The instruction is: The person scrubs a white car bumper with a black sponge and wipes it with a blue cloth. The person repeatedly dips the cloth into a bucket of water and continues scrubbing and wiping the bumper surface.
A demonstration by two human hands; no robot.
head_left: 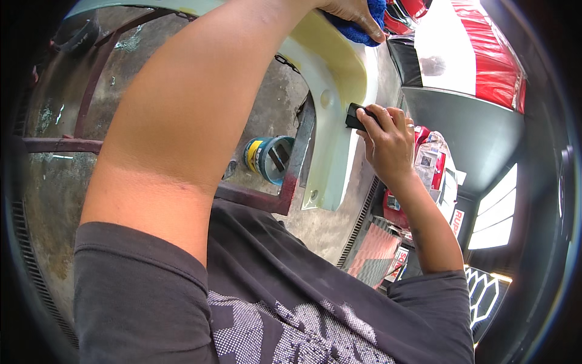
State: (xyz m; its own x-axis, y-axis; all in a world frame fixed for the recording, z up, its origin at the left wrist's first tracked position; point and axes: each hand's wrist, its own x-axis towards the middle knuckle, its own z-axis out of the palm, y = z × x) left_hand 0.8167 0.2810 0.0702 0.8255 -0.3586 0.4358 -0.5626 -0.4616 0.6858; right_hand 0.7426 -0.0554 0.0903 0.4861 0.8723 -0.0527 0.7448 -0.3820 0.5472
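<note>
A curved car body panel [330, 155], pale green-white with yellowish patches, stretches from the top of the view down to the middle. It looks like a bumper. My right hand [390, 142] grips a small black block [353, 116] and holds it against the panel's right edge. Further up, my left hand [353, 10] is closed over a blue cloth [359, 31], which rests at the panel's upper part. The frame's top edge cuts off part of that hand. My left forearm hides much of the panel's left side.
A dark red metal stand [257, 200] is under the panel, with a black chain [286, 62] near it. On the wet concrete floor stands a blue bucket [257, 159] with dark strips in it. Red vehicle parts [394, 206], partly papered over, are at the right.
</note>
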